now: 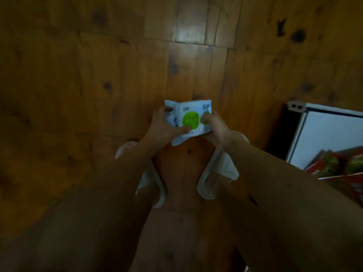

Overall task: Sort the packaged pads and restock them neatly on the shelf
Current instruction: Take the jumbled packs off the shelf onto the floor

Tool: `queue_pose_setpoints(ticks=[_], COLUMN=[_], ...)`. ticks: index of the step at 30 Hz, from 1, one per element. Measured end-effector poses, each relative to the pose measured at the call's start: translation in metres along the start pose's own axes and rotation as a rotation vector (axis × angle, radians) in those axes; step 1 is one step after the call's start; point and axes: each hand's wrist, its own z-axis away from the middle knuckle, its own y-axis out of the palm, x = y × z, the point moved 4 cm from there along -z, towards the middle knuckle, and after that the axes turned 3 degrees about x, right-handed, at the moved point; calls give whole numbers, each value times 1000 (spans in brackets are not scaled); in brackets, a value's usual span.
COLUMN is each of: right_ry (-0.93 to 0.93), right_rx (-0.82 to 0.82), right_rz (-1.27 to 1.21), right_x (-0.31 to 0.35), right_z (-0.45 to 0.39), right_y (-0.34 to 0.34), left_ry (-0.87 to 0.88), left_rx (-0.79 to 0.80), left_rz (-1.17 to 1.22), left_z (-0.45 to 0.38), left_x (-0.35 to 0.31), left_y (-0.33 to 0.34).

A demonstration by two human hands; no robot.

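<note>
I hold a small stack of white pad packets (191,111) printed with green round faces, in front of me above the wooden floor. My left hand (165,127) grips the stack's left side, thumb lying across the front packet. My right hand (215,128) grips the right side, thumb pressed on the green print. More packets show behind the front one at the left edge. No shelf surface with pads is in view.
A wooden plank floor (117,75) fills the view. My feet in white slippers (218,173) stand below the hands. At the right a white-framed cabinet or shelf unit (324,130) stands, with red and green packages (343,167) beside it.
</note>
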Motion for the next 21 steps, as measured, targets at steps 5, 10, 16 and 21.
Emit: queue_pose_setpoints(ticks=[5,10,16,21], right_ry=[28,-48,-156,-247], right_rx=[-189,-296,-171,-171], right_rz=[106,305,571,774], right_x=[-5,37,112,155], right_z=[17,116,307,467], right_y=[-2,3,26,42], left_ry=[29,-74,47,140], left_rx=[-23,11,45,75], left_rz=[-138,-181,-450,-593], left_z=[-15,70,223,359], left_x=[53,-55,-210,-311], left_y=[15,-26,-84,-123])
